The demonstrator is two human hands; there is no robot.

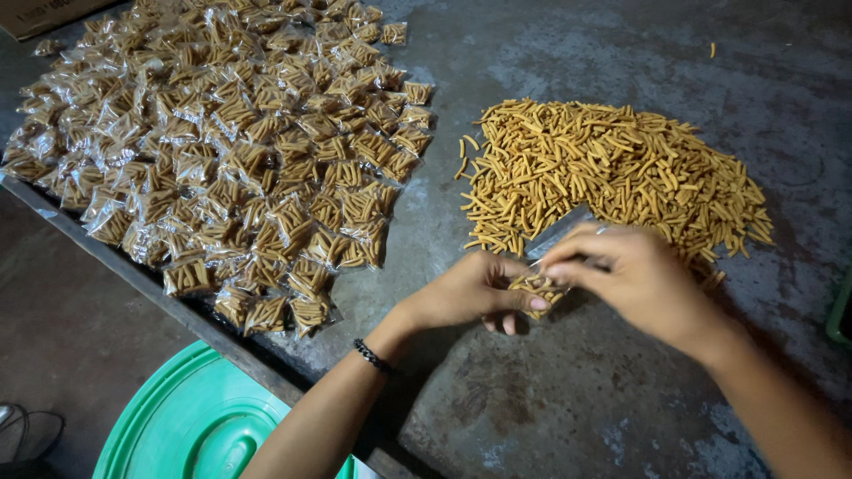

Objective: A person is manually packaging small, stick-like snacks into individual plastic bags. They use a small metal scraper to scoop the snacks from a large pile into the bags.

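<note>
My left hand (470,291) pinches a small clear plastic bag (550,257) part-filled with orange-brown snack sticks. My right hand (635,275) grips the same bag at its open top edge, fingers curled over it. Both hands meet just in front of a loose heap of snack sticks (612,173) on the grey table. A dark beaded bracelet (373,357) circles my left wrist.
A wide spread of several filled clear packets (231,151) covers the table's left side. The grey table (568,399) has a dark front edge (133,275). A green plastic lid (191,421) lies below it on the floor. A cardboard box corner (40,13) shows top left.
</note>
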